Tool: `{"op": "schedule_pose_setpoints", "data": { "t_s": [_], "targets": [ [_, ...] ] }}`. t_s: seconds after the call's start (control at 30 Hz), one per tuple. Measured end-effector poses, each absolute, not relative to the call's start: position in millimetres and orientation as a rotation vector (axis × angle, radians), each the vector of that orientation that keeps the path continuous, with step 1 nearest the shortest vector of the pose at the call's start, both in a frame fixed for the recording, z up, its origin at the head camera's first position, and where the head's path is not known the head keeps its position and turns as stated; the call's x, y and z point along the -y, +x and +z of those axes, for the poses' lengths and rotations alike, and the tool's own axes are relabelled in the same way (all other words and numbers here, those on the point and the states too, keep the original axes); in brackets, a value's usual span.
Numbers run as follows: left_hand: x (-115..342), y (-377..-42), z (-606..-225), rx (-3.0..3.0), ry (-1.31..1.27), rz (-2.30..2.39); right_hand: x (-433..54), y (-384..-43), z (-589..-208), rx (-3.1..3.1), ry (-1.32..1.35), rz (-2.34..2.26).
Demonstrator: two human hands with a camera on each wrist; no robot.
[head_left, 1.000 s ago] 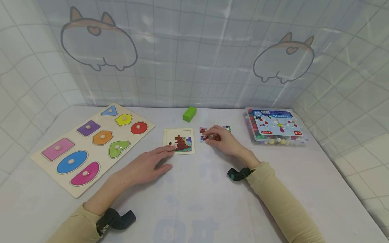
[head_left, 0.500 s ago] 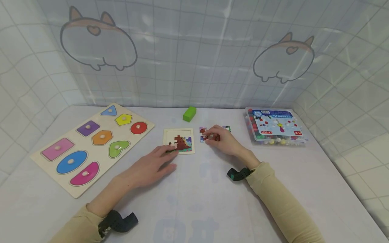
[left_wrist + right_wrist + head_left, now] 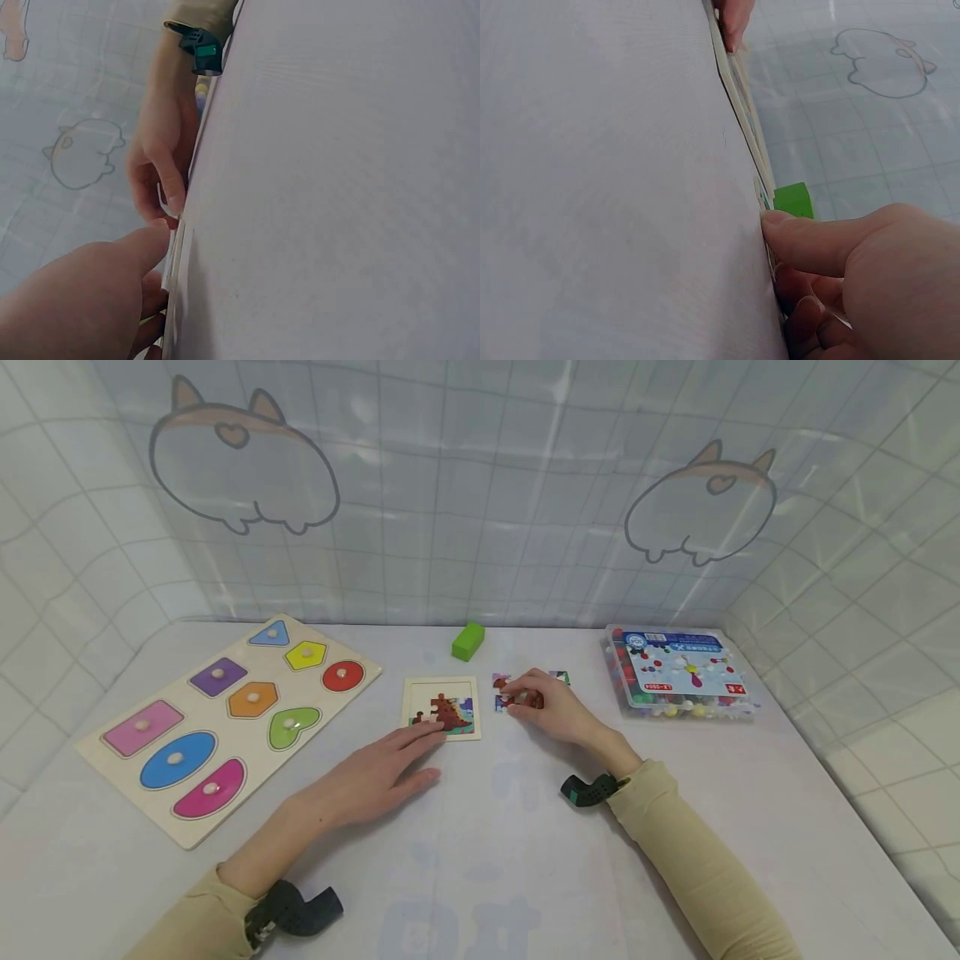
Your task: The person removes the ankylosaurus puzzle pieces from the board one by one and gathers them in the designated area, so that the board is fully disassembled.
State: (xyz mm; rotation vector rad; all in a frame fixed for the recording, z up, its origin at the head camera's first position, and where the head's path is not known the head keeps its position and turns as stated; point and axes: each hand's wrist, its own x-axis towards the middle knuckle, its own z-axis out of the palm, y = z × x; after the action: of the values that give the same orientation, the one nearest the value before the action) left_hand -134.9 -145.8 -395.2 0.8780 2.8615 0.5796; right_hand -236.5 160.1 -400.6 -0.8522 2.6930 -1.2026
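Observation:
My left hand (image 3: 375, 777) lies with fingers stretched out, fingertips on the lower left of a small wooden puzzle tray (image 3: 412, 685). Several joined pieces of a brown dinosaur puzzle (image 3: 452, 717) fill the lower part of that tray. To its right, my right hand (image 3: 555, 706) bends its thumb and fingers around a jigsaw piece (image 3: 534, 698) among loose ones on the table. Another loose piece (image 3: 561, 677) shows beyond the knuckles; the palm hides part of the group. In the right wrist view the thumb (image 3: 802, 240) meets a thin piece edge at the tabletop.
A wooden shape board (image 3: 247, 735) with knobbed coloured shapes lies at the left. Behind the tray is a green block (image 3: 468, 642). A clear plastic box (image 3: 678, 672) of coloured parts stands at the back right, near the wall curtain (image 3: 480, 527).
My left hand has slid slightly to the right across the tray's lower edge, its fingers now closer together. The right hand stays in place over the loose pieces.

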Motion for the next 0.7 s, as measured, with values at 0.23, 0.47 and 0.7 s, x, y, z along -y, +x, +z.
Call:
{"op": "schedule_pose_setpoints", "data": {
  "t_s": [0.23,0.47,0.7],
  "targets": [
    [146.4,-135.7,-396.6,-2.849,0.890,0.540,-160.2,-235.6,-398.6,-2.689,-0.858,-1.204],
    [147.0,-136.0,-395.9,-2.844,0.892,0.552,-159.7,-235.3,-395.3,-2.719,-0.806,-1.221],
    [147.1,-135.6,-395.9,-2.837,0.883,0.553,-149.9,-231.2,-379.9,-2.715,-0.862,-1.346]
  ]
}}
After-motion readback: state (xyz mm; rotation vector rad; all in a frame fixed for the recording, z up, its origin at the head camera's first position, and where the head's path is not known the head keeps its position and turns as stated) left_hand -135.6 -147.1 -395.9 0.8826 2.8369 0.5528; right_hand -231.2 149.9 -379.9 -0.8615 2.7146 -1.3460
